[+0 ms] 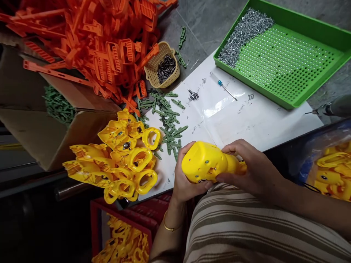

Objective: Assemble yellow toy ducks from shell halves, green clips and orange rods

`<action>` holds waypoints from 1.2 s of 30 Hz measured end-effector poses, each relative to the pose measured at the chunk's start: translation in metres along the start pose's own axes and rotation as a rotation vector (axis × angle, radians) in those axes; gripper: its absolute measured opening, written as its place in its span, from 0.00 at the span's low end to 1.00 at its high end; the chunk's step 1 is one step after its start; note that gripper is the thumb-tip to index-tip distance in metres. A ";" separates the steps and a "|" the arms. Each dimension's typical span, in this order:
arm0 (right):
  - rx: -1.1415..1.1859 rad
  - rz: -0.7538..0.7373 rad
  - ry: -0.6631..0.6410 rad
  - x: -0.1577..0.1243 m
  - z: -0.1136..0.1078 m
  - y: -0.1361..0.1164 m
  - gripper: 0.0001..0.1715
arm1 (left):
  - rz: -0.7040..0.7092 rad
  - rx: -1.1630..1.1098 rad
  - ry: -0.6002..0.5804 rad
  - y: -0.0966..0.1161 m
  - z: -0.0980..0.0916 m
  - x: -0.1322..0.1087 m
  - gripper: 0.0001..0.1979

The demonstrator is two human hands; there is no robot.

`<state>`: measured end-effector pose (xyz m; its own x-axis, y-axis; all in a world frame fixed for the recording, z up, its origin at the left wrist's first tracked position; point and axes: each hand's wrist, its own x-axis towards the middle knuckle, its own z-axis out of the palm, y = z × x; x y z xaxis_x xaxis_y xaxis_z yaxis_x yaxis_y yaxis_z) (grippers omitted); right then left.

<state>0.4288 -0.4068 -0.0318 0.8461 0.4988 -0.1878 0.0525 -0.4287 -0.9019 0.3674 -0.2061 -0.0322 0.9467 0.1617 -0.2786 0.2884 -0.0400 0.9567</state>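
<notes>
Head camera, and both bare hands are at work: the left hand (185,184) wraps the broad end of a glossy yellow plastic toy body (205,160), thumb along the near side, while the right hand (255,168) clasps the narrower end between thumb and fingers. Both are clamped on it, and it sits right between them, above the near edge of a white printed work surface (268,124). Just left of the grip, slim green plastic strips (171,122) scatter; farther left, open yellow plastic shells (116,157) pile up. Straight beyond the hands lie small dark metal pins (193,95), and a clear-and-blue-handled screwdriver (221,83) rests past them, slightly right. Farther out to the right stands a green perforated plastic tray (285,54) with silver metal pieces (248,36); well off ahead-left, a tangle of bright orange plastic parts (109,47) spreads beside a tan plastic basket (171,81).
</notes>
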 end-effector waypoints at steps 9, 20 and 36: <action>-0.021 0.024 -0.015 -0.008 -0.002 -0.006 0.27 | 0.022 0.077 0.006 0.002 0.000 -0.010 0.49; 0.018 -0.078 0.037 -0.017 0.001 0.003 0.28 | 0.025 0.094 0.028 -0.001 0.001 -0.011 0.49; 0.032 0.195 -0.159 -0.009 -0.009 -0.006 0.31 | 0.032 0.056 -0.048 -0.006 0.001 -0.016 0.52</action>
<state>0.4256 -0.4152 -0.0210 0.7448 0.5221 -0.4156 -0.1220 -0.5057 -0.8540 0.3504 -0.2096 -0.0340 0.9610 0.1118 -0.2530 0.2642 -0.1002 0.9593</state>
